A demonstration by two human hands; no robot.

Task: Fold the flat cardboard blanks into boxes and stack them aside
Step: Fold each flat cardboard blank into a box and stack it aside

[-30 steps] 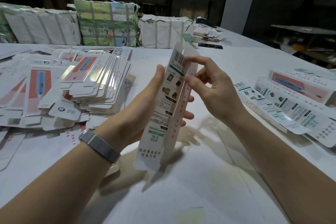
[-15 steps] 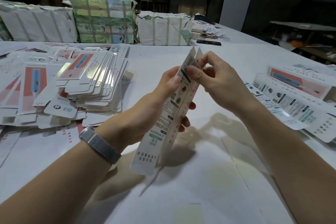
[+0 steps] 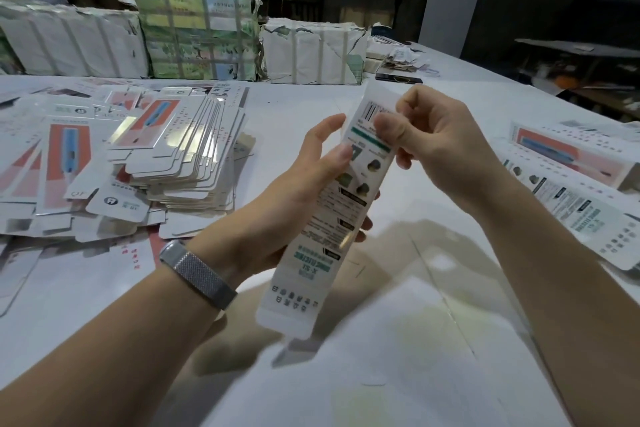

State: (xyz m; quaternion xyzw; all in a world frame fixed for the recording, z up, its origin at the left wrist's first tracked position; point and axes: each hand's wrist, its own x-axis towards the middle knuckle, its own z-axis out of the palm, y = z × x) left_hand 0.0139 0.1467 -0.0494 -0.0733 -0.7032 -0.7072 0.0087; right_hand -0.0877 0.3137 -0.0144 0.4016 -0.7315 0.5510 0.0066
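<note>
Blank (image 3: 332, 218) now face-on, was edge-on; held mid-table above table (image 3: 398, 357). Left hand (image 3: 294, 198) grips its middle, right hand (image 3: 433, 146) pinches far end, probably folding flap. Flat stack (image 3: 180, 163) left.

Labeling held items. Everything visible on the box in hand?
The box is long, narrow white printed card with a barcode near the top, a green band, product pictures and teal text. It is tilted, top away, above the table. The left hand grips its middle; the right hand pinches its top end.
</note>
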